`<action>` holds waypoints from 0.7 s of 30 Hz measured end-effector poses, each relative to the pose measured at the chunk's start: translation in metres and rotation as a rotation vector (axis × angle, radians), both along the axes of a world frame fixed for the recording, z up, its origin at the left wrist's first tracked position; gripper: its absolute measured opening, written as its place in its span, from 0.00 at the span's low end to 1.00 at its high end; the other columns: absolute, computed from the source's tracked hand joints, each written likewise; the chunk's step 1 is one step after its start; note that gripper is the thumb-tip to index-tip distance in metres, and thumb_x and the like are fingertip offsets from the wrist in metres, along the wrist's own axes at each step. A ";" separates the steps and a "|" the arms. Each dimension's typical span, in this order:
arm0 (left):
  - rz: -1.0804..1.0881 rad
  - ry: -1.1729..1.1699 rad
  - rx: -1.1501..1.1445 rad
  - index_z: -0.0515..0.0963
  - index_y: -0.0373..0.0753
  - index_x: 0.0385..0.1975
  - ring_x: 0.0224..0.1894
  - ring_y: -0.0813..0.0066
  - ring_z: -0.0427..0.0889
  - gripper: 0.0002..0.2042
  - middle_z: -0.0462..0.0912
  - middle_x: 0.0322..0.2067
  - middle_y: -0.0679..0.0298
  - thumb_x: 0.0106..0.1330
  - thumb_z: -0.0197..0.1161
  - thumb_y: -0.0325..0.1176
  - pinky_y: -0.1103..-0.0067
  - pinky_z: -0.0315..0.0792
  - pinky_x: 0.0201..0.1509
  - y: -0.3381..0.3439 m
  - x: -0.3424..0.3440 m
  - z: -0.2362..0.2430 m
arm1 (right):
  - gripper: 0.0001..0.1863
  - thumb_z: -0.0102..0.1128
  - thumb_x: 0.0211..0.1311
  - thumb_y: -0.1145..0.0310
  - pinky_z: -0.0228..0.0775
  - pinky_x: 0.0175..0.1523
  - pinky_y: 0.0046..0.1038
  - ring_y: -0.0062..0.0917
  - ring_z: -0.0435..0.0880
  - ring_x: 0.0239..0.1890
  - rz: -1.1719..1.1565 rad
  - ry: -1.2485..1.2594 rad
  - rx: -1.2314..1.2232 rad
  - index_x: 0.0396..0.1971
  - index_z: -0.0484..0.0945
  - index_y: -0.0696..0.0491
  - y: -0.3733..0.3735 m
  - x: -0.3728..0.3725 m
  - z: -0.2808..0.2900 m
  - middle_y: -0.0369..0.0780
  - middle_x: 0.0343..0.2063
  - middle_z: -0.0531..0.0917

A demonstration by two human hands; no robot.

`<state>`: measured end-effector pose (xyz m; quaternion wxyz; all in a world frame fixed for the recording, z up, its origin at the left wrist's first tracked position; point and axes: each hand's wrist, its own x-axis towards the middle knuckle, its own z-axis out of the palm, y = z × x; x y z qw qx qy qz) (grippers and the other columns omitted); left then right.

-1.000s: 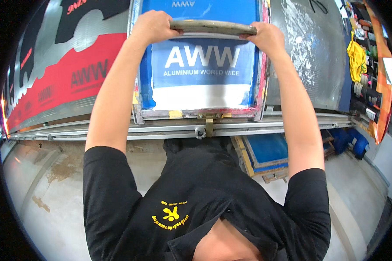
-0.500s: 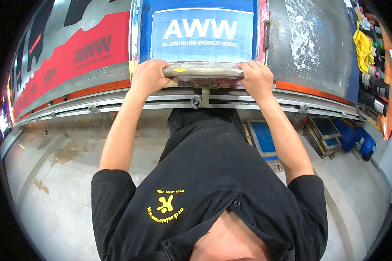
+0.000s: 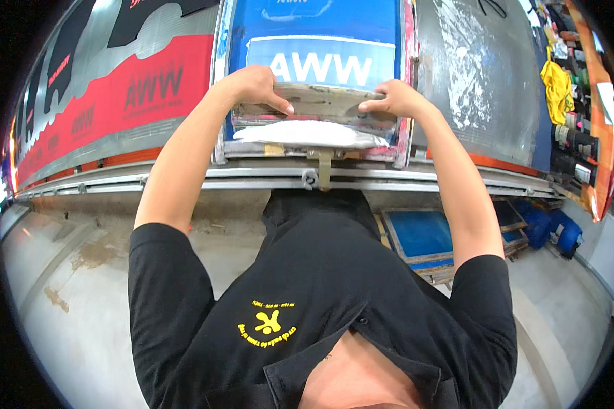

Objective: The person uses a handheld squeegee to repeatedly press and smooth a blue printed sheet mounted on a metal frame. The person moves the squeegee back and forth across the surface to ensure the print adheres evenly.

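A pale grey floor (image 3: 102, 334) spreads around me, blotched with brown stains (image 3: 95, 254) to my left; on my right, blue containers (image 3: 565, 232) sit near a white wall (image 3: 603, 253); beyond them, an orange panel (image 3: 606, 146) edges a row of dark bottles (image 3: 578, 144); a bright light (image 3: 4, 184) glows at my far left

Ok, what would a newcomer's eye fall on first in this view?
Probably the vivid blue screen with bold white lettering, top centre. Across it, the left hand and right hand hold a worn bar, a white band just below it. Then the red material at left and yellow cloth at far right.
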<state>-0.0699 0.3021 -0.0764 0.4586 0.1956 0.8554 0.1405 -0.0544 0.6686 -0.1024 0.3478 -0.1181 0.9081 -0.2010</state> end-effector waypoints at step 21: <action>0.067 0.469 0.251 0.86 0.46 0.45 0.45 0.55 0.88 0.15 0.89 0.39 0.60 0.63 0.70 0.45 0.60 0.81 0.48 0.021 -0.085 0.004 | 0.16 0.63 0.75 0.61 0.52 0.20 0.19 0.12 0.63 0.17 -1.154 0.069 -0.457 0.52 0.81 0.57 0.031 -0.066 0.036 0.29 0.22 0.70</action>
